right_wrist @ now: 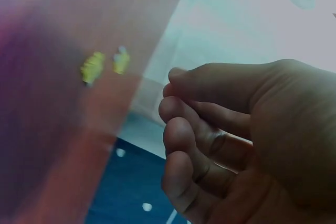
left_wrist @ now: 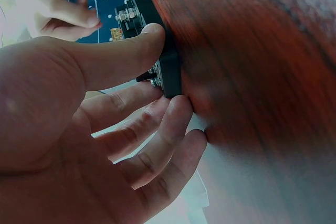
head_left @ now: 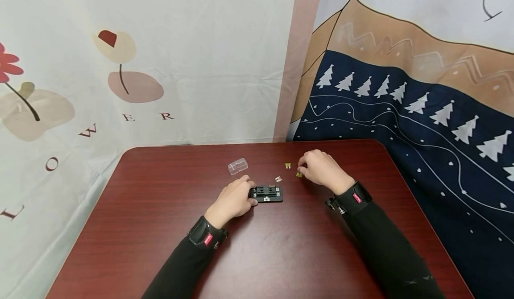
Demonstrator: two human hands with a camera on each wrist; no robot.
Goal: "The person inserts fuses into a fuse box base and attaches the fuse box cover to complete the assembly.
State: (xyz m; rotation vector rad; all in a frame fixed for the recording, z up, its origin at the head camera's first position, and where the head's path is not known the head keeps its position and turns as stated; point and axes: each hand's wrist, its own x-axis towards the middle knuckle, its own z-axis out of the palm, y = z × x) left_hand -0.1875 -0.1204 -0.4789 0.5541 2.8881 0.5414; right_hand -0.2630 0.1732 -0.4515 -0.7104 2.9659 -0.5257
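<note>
My left hand (head_left: 233, 199) grips the left end of a black terminal block (head_left: 273, 198) lying on the table. In the left wrist view, its thumb presses the top edge of the black block (left_wrist: 170, 72), which carries silver bolts and nuts (left_wrist: 127, 15). My right hand (head_left: 324, 170) hovers at the right, close over a small yellow metal piece (head_left: 299, 174). Its fingers are loosely curled, with thumb and index tips close together and nothing visible between them. In the right wrist view, two yellow pieces (right_wrist: 93, 67) lie apart from the fingertips.
Behind the block lie another small yellow piece (head_left: 288, 165) and a paler silvery one (head_left: 278, 179). A transparent plastic cover (head_left: 238, 166) lies back left. The reddish-brown table (head_left: 160, 192) ends at a far edge against hanging printed cloths (head_left: 225, 67).
</note>
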